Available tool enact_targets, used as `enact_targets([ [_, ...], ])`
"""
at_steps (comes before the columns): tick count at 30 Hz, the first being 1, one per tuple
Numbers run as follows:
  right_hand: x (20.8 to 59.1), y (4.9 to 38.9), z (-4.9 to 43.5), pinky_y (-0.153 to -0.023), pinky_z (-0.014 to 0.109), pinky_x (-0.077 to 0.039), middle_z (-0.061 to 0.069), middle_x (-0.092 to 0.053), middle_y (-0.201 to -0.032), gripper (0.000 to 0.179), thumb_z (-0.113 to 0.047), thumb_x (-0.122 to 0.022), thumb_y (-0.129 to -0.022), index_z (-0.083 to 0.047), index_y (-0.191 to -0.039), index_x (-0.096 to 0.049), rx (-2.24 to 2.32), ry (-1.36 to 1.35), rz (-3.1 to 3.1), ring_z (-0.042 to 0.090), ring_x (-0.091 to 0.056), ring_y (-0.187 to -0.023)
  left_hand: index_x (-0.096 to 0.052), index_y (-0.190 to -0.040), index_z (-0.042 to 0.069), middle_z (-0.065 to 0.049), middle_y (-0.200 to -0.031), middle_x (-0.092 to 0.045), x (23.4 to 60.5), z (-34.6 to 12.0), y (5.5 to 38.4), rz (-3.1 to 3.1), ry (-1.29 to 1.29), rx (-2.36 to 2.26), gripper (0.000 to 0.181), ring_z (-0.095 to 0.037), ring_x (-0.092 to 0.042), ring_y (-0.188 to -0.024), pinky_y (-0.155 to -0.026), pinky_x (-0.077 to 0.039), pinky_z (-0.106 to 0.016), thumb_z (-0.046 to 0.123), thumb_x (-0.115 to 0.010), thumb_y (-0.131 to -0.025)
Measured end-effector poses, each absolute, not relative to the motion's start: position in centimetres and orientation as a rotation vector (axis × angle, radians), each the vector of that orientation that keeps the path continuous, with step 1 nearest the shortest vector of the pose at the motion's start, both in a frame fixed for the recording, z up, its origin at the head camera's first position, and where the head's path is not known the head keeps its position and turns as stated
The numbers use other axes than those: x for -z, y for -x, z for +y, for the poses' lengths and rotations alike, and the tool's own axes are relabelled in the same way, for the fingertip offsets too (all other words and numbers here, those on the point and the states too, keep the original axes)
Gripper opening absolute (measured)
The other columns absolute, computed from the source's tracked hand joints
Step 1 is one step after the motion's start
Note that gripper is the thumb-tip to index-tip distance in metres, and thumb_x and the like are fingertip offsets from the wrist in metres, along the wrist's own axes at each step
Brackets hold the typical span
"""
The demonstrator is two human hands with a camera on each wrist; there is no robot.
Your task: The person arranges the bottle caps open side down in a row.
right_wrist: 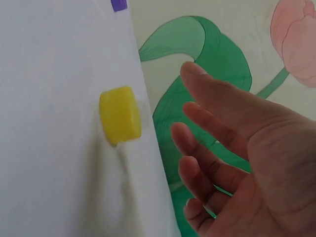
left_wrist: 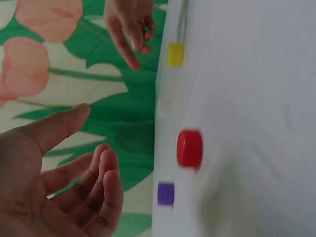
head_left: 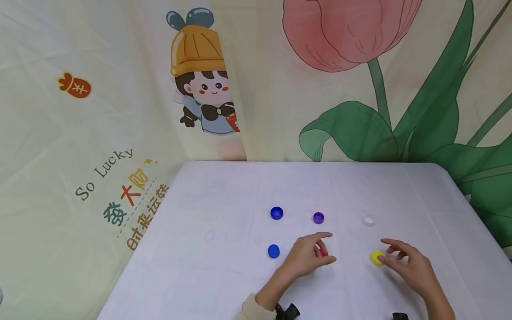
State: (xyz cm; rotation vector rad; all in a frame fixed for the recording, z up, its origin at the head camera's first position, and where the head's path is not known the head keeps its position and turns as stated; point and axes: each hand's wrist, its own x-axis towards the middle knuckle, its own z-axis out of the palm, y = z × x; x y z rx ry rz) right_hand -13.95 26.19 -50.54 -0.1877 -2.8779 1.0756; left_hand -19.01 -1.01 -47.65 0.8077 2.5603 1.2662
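Note:
My left hand (head_left: pixel 306 255) hovers over the table with thumb and fingers spread apart, nothing between them. Beneath it, partly hidden in the head view, is a red bottle cap (left_wrist: pixel 190 149), which stands apart from the fingers in the left wrist view. On the right, my right hand (head_left: pixel 412 266) is held above the table, its fingers loosely bent and free of any object. A yellow bottle cap (head_left: pixel 376 258) lies just left of that hand, overlapped by the thumb in the head view; the right wrist view shows the yellow cap (right_wrist: pixel 120 114) apart from the fingertips.
Farther back sit a dark blue cap (head_left: pixel 277 213), a purple cap (head_left: pixel 318 218) and a white cap (head_left: pixel 368 221), hollow sides up. Another blue cap (head_left: pixel 274 251) lies left of my left hand. A printed curtain (head_left: pixel 272 120) hangs behind the white table (head_left: pixel 192 275).

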Motion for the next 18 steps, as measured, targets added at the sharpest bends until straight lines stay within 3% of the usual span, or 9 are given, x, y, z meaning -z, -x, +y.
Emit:
enact_targets([
  [4,50.2,15.6,24.7,-0.063,0.037,-0.037,0.007,-0.059,-0.096,0.05,-0.032,-0.075,-0.077,-0.011,-0.119,-0.06,-1.112,0.145,-2.815,0.024,-0.048,-0.086,-0.059,-0.121,0.007,0.004,-0.075,-0.06,46.8,-5.3,20.5,2.675,-0.672,-1.466,0.047,-0.004,-0.055,-0.065,-0.057,-0.046,-0.017,0.019,-0.075,-0.078],
  [11,56.5,23.1,23.3,-0.066,0.032,-0.038,-0.014,-0.056,-0.093,0.042,-0.048,-0.07,-0.075,-0.04,-0.115,-0.059,-1.075,-0.168,-2.594,0.008,-0.045,-0.084,-0.062,-0.114,0.008,0.001,-0.075,-0.06,45.6,-10.4,24.0,2.911,-0.491,-1.602,0.038,-0.012,-0.057,-0.068,-0.059,-0.047,-0.022,0.014,-0.074,-0.078],
  [14,54.8,25.0,20.7,-0.068,0.029,-0.037,-0.009,-0.059,-0.093,0.036,-0.039,-0.069,-0.081,-0.033,-0.116,-0.061,-1.297,-0.34,-2.467,0.01,-0.048,-0.085,-0.063,-0.113,0.009,0.001,-0.074,-0.06,45.8,-11.8,25.6,2.96,-0.442,-1.582,0.037,-0.011,-0.057,-0.068,-0.059,-0.046,-0.023,0.015,-0.074,-0.079],
  [18,48.5,25.3,16.1,-0.07,0.029,-0.039,0.003,-0.061,-0.091,0.033,-0.031,-0.068,-0.084,-0.017,-0.114,-0.064,-1.544,-0.402,-2.413,0.018,-0.052,-0.086,-0.064,-0.112,0.009,0.001,-0.073,-0.06,46.7,-12.9,27.7,2.97,-0.397,-1.535,0.037,-0.012,-0.056,-0.068,-0.06,-0.044,-0.025,0.019,-0.074,-0.079],
])
